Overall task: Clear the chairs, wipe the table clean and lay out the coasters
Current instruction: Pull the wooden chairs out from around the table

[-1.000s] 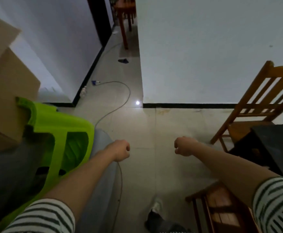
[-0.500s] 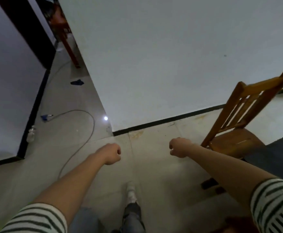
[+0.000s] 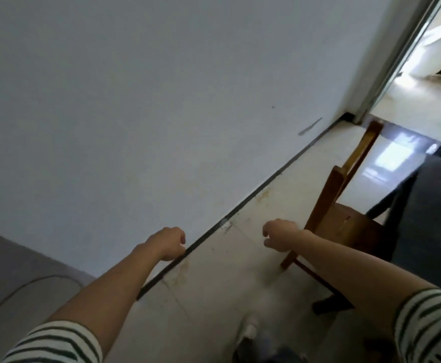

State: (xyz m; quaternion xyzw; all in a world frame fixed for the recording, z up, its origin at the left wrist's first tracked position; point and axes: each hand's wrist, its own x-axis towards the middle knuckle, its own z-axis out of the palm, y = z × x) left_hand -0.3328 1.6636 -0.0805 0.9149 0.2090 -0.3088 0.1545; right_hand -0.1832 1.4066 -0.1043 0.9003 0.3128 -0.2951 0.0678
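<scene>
Beside the wooden chair — left hand and right hand, both curled, empty.

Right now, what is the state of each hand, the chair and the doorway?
Left hand: fingers curled, holding nothing.
Right hand: fingers curled, holding nothing.
Wooden chair: upright, visible seat bare, beside the dark table.
Doorway: open, lit room beyond.
</scene>
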